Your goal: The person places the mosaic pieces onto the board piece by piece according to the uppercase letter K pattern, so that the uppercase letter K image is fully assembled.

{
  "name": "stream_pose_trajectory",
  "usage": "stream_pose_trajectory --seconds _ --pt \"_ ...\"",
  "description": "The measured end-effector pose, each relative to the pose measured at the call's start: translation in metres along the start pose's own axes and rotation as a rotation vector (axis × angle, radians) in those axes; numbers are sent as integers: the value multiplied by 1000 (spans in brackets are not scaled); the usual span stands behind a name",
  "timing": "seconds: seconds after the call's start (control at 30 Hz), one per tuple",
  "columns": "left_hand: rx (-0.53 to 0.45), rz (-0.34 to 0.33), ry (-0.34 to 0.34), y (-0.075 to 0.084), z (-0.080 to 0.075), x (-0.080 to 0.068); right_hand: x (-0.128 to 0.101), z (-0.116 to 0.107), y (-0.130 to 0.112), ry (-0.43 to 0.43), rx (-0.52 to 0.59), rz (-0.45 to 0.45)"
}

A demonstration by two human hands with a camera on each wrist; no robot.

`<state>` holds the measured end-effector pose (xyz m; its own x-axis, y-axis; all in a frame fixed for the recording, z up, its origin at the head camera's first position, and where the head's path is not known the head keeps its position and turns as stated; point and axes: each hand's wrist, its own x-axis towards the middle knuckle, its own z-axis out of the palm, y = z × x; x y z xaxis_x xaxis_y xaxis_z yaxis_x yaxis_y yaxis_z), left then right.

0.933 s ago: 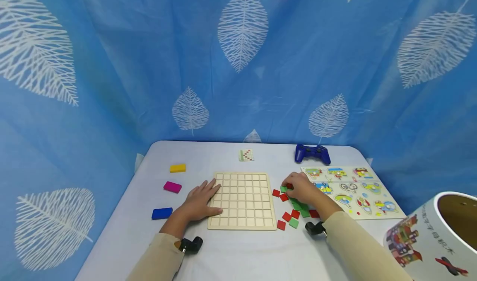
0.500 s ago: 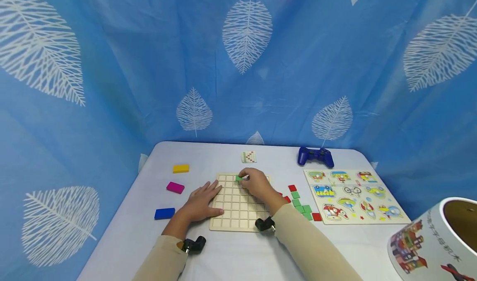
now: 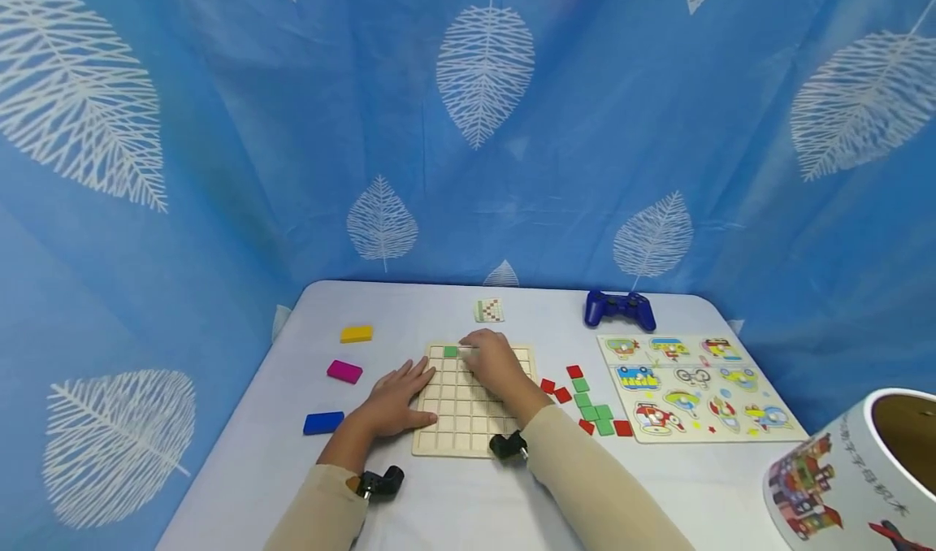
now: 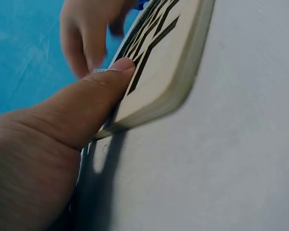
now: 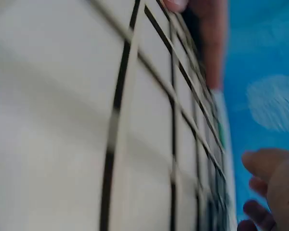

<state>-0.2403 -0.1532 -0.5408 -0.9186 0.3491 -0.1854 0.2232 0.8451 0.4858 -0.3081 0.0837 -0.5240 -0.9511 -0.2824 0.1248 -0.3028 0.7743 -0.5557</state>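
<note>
A wooden grid board (image 3: 468, 421) lies flat on the white table (image 3: 409, 307). One green tile (image 3: 450, 352) sits in its far row, near the left corner. My right hand (image 3: 478, 354) hovers over the far row, its loosely bent fingertips (image 3: 468, 346) just right of that tile, holding nothing. I cannot tell whether they touch it. My left hand (image 3: 400, 390) lies flat on the board's left edge, and the left wrist view shows its thumb (image 4: 111, 82) pressing on the board (image 4: 164, 62). The right wrist view shows the grid (image 5: 149, 120) close up and my right fingers (image 5: 269, 187).
Loose red and green tiles (image 3: 588, 401) lie right of the board. Behind it lie a pattern card (image 3: 488, 310) and a blue game controller (image 3: 618, 309), with a vehicle puzzle (image 3: 695, 384) at right. Yellow (image 3: 356, 334), magenta (image 3: 344, 370) and blue (image 3: 323, 423) blocks lie left. A printed cylinder (image 3: 841, 470) stands front right.
My right hand picked a green tile from the loose pile, carried it left onto the board's far row and let it go there. The left hand stayed on the board's edge.
</note>
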Motion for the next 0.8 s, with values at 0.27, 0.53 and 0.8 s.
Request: stream_pose_trajectory --seconds 0.27,0.53,0.8 --pt "-7 -1 13 0 2 0 -70 -70 74 179 -56 566" --pt "-19 -11 20 -3 7 1 -94 -88 101 -22 -2 687" --pt "-14 -11 31 -5 9 3 -96 -88 100 12 0 662"
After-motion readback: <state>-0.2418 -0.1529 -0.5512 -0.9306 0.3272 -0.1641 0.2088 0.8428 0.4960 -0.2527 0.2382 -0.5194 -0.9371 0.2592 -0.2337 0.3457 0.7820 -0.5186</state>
